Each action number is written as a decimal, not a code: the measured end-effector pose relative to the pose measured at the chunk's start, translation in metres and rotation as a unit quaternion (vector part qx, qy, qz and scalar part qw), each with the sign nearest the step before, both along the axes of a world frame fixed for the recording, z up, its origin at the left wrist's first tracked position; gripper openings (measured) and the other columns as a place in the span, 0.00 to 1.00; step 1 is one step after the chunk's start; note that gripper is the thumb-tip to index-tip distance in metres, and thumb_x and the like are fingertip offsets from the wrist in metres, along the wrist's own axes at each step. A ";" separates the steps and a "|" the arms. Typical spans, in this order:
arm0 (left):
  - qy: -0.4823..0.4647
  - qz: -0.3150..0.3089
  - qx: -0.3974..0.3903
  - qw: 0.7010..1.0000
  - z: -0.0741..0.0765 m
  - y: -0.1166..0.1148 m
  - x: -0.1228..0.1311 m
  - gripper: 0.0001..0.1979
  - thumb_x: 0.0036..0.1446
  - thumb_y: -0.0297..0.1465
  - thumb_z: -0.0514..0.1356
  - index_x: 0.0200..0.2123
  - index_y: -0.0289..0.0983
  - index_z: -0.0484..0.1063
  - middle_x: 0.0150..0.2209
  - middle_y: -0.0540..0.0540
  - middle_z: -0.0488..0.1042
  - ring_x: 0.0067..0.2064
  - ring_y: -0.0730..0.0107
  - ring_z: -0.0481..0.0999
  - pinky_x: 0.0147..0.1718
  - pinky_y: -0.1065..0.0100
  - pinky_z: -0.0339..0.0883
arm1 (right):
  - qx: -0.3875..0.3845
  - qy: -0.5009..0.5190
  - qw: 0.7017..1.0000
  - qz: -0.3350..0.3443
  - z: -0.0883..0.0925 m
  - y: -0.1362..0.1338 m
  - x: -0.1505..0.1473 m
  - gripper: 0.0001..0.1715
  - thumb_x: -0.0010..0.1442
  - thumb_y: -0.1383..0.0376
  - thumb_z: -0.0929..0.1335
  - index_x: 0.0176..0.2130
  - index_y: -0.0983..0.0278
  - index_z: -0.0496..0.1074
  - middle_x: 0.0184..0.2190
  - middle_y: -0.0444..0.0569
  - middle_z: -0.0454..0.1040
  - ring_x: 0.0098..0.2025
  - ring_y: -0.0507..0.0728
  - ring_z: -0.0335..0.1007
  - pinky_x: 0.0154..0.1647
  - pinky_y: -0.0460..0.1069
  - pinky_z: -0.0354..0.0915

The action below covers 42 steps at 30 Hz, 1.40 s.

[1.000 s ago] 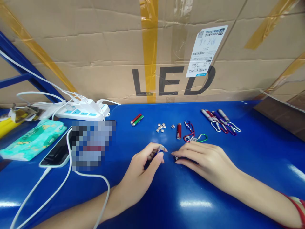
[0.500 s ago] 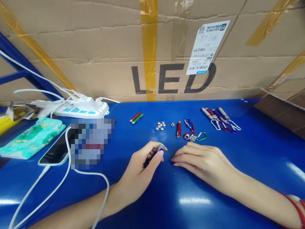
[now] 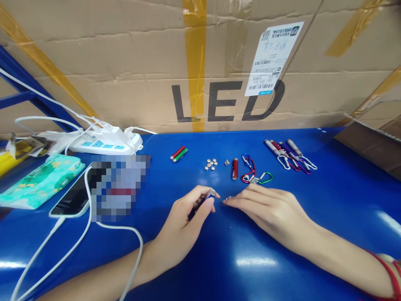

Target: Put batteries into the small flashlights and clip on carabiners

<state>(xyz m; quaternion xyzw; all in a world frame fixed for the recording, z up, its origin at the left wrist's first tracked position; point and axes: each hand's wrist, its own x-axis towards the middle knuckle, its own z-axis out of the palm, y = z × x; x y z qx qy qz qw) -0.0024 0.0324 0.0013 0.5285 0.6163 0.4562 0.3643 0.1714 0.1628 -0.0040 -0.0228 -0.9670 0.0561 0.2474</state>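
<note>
My left hand [image 3: 188, 221] is wrapped round a short blue tube [image 3: 210, 194], likely a mini flashlight body, with its silver end tilted up between thumb and forefinger. Just to the right, my right hand [image 3: 272, 209] pinches its fingertips together close to that end. A small silvery bit shows at the fingertips, too small to name. Beyond the hands lie several button cells [image 3: 211, 164], a small silver cap [image 3: 227, 162] and a red tube [image 3: 234, 169]. Beside them are a blue-and-red carabiner [image 3: 249, 164] and a green carabiner [image 3: 266, 178].
Several mini flashlights with carabiners [image 3: 288, 152] lie back right. A red tube and a green tube [image 3: 180, 155] lie back left. On the left are a phone [image 3: 72, 194], a tissue pack [image 3: 40, 179], a power strip [image 3: 103, 144] and a white cable [image 3: 139, 238]. A cardboard box [image 3: 140, 83] stands behind.
My right hand's fingertips have risen slightly and turned, and a small silvery bit now shows at them. My left hand keeps hold of the blue tube in nearly the same place.
</note>
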 end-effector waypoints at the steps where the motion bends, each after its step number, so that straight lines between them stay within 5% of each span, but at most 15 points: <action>1: 0.001 0.000 0.001 1.000 0.000 0.000 0.000 0.11 0.66 0.36 0.48 0.41 0.38 0.67 0.32 0.52 0.67 0.34 0.74 0.65 0.34 0.74 0.58 | 0.013 0.002 1.000 -0.003 0.000 0.000 0.000 0.13 0.64 0.70 0.60 0.44 0.65 0.71 0.36 0.46 0.75 0.36 0.53 0.69 0.34 0.47 0.65; 31: 0.037 -0.020 0.023 0.999 0.003 0.002 0.001 0.10 0.64 0.30 0.50 0.40 0.38 0.70 0.33 0.51 0.69 0.32 0.75 0.67 0.35 0.74 0.59 | -0.001 -0.013 0.999 -0.050 0.000 -0.001 -0.001 0.13 0.64 0.67 0.61 0.37 0.61 0.75 0.33 0.44 0.74 0.33 0.50 0.70 0.30 0.44 0.65; 36: 0.060 -0.027 0.028 0.997 0.001 0.002 0.000 0.10 0.63 0.30 0.51 0.40 0.38 0.71 0.34 0.50 0.70 0.34 0.73 0.68 0.34 0.74 0.60 | -0.114 0.044 0.991 -0.055 0.005 -0.004 -0.005 0.08 0.61 0.68 0.64 0.36 0.62 0.74 0.32 0.45 0.75 0.34 0.50 0.71 0.34 0.45 0.68; 42: 0.066 -0.032 0.032 0.997 -0.001 0.000 0.001 0.10 0.63 0.30 0.52 0.41 0.37 0.73 0.30 0.49 0.68 0.29 0.74 0.65 0.27 0.75 0.57 | -0.270 0.121 0.953 -0.061 0.016 -0.014 -0.007 0.04 0.55 0.69 0.69 0.33 0.62 0.75 0.30 0.45 0.75 0.28 0.48 0.70 0.21 0.41 0.63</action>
